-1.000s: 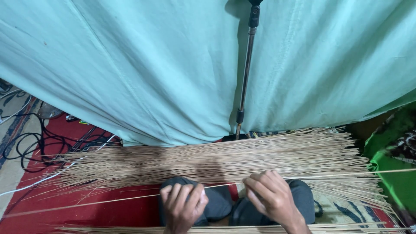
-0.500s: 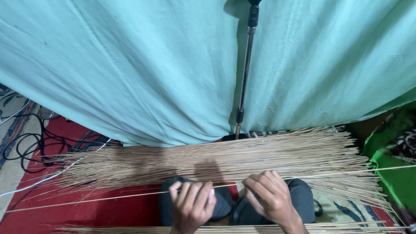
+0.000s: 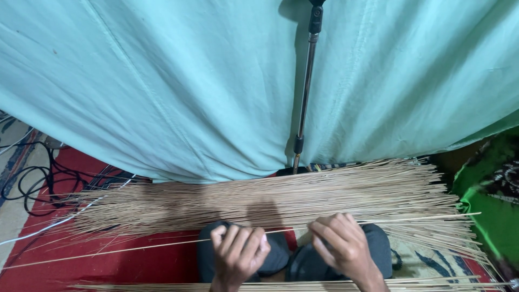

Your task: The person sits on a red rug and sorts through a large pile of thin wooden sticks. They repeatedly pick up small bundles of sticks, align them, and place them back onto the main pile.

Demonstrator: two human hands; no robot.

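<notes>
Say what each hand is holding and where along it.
Both the left hand and right hand grip one long thin stick near its middle; its ends stretch far beyond both hands.

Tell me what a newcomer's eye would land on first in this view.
A big teal cloth fills the upper part of the view, with a metal stand pole running down its middle. Below it, a wide heap of thin pale sticks stretches across the red mat. At the bottom, the left hand and right hand grip a single long stick over the person's knees.
</notes>
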